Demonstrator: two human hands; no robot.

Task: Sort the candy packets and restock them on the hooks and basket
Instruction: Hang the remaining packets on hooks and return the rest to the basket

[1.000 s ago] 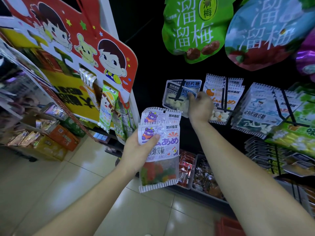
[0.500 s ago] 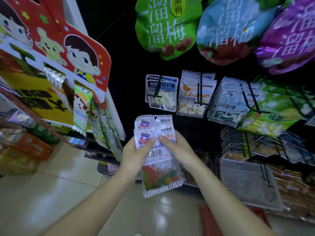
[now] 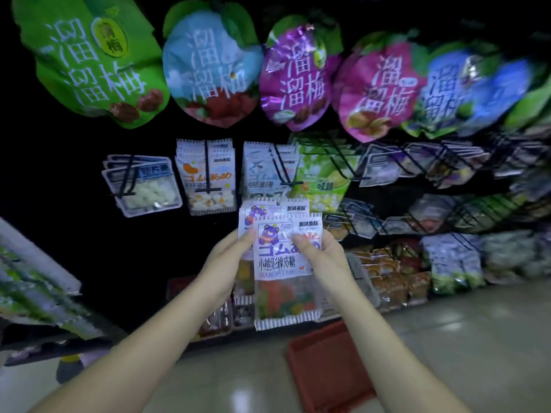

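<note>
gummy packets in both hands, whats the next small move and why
Probably slide the front packet off the rear packet with the right hand, while the left hand holds the rest. Both hands pinch the stack, the front one sits lower and offset, and the hooks above carry hanging packets, so a single packet seems needed.

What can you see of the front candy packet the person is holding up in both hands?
The front candy packet is a flat, glossy plastic pouch held upright. Its white upper half carries a purple cartoon bear and lettering; the clear lower half shows red, orange and green gummies. Striped seals edge top and bottom. The left hand pinches its left edge, the right hand its right side, thumbs in front. A matching packet sits behind it.
</note>
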